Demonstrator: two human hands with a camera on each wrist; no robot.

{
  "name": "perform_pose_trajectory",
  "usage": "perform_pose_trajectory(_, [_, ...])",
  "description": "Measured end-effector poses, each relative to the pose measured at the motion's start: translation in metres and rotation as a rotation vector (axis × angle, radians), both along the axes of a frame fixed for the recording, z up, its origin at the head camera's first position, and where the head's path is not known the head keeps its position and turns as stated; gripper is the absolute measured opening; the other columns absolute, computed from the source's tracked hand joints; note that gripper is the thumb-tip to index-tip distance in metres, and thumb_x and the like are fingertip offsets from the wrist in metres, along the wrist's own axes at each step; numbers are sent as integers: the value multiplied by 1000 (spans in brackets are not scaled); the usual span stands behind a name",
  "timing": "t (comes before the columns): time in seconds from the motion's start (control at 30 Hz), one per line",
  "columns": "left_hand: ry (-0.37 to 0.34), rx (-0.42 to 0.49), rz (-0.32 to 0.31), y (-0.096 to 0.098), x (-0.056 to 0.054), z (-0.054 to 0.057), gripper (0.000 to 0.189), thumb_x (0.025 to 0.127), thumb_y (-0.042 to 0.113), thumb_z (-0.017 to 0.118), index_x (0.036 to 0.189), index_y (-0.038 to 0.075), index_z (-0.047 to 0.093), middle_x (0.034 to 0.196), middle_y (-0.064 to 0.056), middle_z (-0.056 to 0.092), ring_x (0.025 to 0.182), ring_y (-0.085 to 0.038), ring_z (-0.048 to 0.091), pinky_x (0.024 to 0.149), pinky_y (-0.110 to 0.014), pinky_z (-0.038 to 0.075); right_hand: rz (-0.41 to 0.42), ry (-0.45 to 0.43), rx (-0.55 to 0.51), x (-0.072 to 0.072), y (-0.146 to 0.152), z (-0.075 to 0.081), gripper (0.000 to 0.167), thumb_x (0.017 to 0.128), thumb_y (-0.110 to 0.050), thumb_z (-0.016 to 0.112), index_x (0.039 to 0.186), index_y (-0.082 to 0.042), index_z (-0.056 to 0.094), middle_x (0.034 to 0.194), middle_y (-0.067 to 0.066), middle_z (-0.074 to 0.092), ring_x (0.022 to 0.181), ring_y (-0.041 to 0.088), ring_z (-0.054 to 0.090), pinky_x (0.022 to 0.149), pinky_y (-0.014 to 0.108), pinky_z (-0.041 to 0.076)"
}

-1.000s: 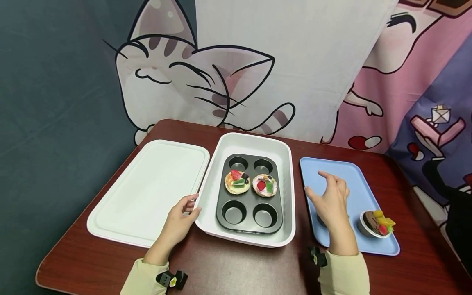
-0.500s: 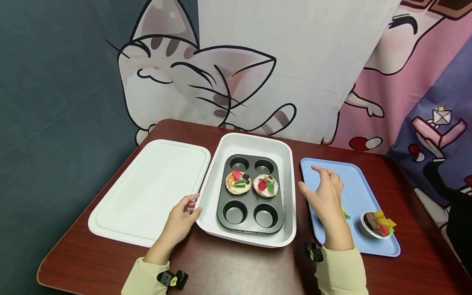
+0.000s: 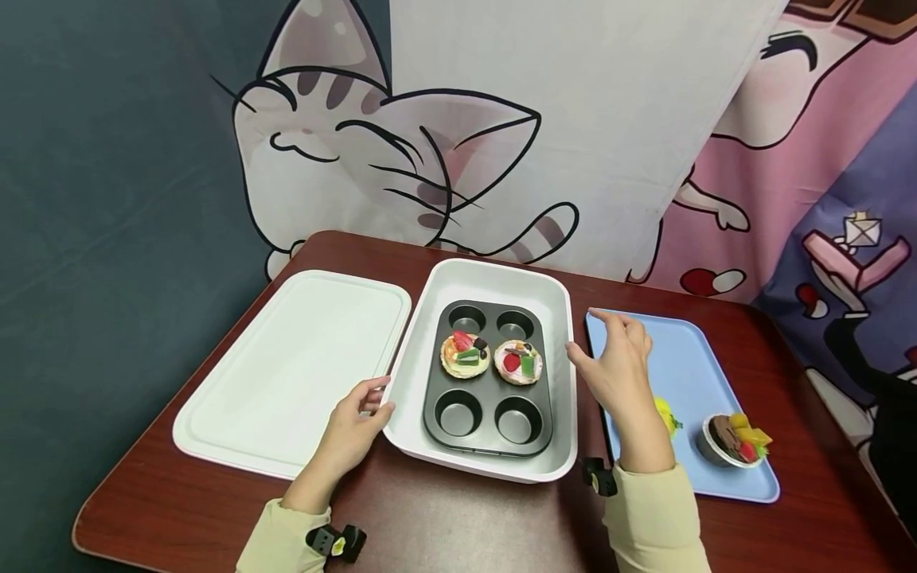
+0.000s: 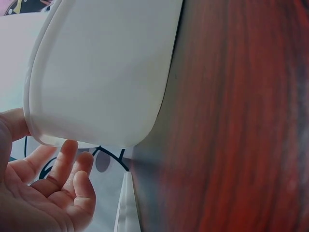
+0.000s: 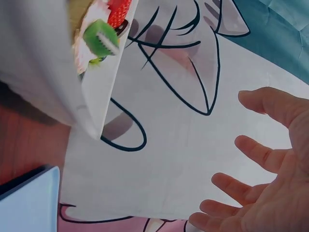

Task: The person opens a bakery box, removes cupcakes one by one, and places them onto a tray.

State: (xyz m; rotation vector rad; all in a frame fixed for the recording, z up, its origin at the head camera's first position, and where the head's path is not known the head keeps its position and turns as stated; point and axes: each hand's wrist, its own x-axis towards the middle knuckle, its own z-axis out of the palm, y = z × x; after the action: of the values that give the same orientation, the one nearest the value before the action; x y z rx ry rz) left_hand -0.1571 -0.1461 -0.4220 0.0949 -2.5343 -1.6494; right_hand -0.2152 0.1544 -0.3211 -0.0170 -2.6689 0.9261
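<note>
In the head view, my left hand (image 3: pixel 351 428) grips the left rim of a white plastic tub (image 3: pixel 562 398) near its front corner. The left wrist view shows thumb and curled fingers (image 4: pixel 63 162) at the tub's edge. A dark muffin tin (image 3: pixel 489 382) lies in the tub. Its middle cups hold two fruit tarts, one with strawberry and cream filling (image 3: pixel 464 356), the other with pink cream and kiwi (image 3: pixel 518 363). My right hand (image 3: pixel 619 366) hovers right of the tub, over the blue tray (image 3: pixel 677 342), thumb and fingers spread and holding nothing.
On the blue tray stands a chocolate cupcake (image 3: pixel 734 440) with fruit on top. Some yellow fruit (image 3: pixel 666 414) beside it is partly hidden by my right forearm. A white lid (image 3: pixel 301 366) lies left of the tub on the brown table (image 3: pixel 458 517).
My right hand has moved left, from above the blue tray toward the tub, uncovering the yellow fruit. My left hand stays at the tub's rim.
</note>
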Motion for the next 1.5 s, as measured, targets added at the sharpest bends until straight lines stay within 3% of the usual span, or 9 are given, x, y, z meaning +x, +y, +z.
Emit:
perform_pose_trajectory(0.5, [-3,-2,-1,1,0,0,35,80,8,60,115,5,53,93,-10,56,84,-21,54,71,-34,43,75,46,-20,-7,-13,6,51,72,-14,67,118,0,48,119,23,32,112,40,23,86,50,25])
perform_pose_trajectory(1.03, [-2,-14,4,1,0,-2,36,80,8,60,115,4,53,92,-9,56,83,-21,55,69,-34,43,113,-97,-28,-22,-27,1,55,75,-18,65,123,-5,44,124,22,28,116,38,19,87,50,27])
perform_pose_trajectory(1.5, [-1,-8,11,1,1,-1,34,80,8,60,114,5,54,92,-9,56,83,-21,55,70,-33,43,185,-200,35,-43,-42,-2,56,77,-23,65,125,-8,42,127,21,27,111,34,23,84,48,32])
